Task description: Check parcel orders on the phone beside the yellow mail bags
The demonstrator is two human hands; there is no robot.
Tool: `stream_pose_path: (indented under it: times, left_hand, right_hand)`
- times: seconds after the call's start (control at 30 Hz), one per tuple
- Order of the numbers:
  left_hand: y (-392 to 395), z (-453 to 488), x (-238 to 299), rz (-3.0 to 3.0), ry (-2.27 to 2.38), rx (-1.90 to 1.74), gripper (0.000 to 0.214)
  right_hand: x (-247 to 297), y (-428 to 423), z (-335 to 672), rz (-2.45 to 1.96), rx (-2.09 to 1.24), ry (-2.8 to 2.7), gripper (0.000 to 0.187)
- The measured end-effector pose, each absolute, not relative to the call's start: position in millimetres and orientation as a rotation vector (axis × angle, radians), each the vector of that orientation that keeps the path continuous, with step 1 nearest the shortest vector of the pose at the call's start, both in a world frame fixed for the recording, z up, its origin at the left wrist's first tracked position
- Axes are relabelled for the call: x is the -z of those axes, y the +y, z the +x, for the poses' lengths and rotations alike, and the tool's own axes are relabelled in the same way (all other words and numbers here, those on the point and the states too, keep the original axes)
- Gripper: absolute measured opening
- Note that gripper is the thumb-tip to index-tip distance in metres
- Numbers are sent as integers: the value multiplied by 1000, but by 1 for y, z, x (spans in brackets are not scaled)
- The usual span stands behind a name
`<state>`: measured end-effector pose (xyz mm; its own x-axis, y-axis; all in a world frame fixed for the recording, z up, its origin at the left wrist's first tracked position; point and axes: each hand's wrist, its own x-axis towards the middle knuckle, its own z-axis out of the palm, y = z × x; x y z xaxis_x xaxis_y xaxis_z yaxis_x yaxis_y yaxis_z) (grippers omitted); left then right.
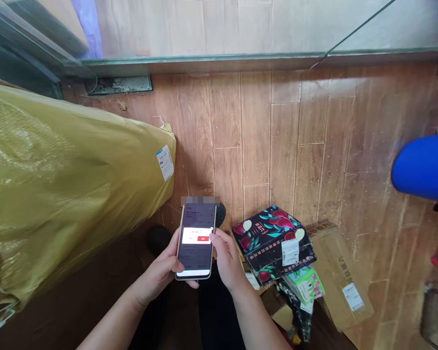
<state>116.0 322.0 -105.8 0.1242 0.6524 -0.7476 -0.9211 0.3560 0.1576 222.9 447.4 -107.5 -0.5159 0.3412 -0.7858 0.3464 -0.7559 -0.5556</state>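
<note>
A smartphone (pixel 196 238) with a lit screen and a white pop-up sits low in the middle of the head view. My left hand (pixel 160 272) is wrapped round its left edge and bottom. My right hand (pixel 224 260) holds its right edge, thumb pressed near the pop-up. Just right of my right hand lies a dark printed box (pixel 270 236) with red fruit pictures and a white label.
A big yellow woven sack (pixel 58 194) with a white label fills the left. A brown cardboard box (pixel 345 272) and small packets (pixel 306 284) lie on the wooden floor (pixel 259 141). A blue rounded object (pixel 423 167) juts in at right. A glass edge (pixel 204 59) crosses the top.
</note>
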Motion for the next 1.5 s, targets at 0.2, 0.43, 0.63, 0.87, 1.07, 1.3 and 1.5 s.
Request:
stream_pose_path:
  times: [0.2, 0.43, 0.63, 0.87, 1.07, 1.3, 1.5]
  left_hand:
    - [324, 116, 103, -398, 863, -1163, 91]
    - [329, 115, 101, -404, 908, -1137, 99]
    - [330, 115, 100, -392, 931, -1151, 104]
    - [343, 117, 52, -283, 999, -1057, 97]
    - [357, 118, -1, -148, 984, -1016, 100]
    - [366, 118, -32, -69, 1013, -1020, 89]
    - [378, 99, -68, 273, 1371, -948, 45]
  right_hand:
    - [106, 450, 222, 1525, 2458, 1163, 30]
    - [108, 449, 222, 1515, 2422, 1168, 27]
    - [98, 452, 212, 1654, 2464, 1022, 30]
    - [58, 465, 192, 1943, 2539, 893, 29]
    - [15, 480, 192, 2073, 2490, 986, 42]
    - [-15, 488, 188, 2094, 2576, 832, 46]
    - [-26, 491, 196, 1598, 2802, 411, 64]
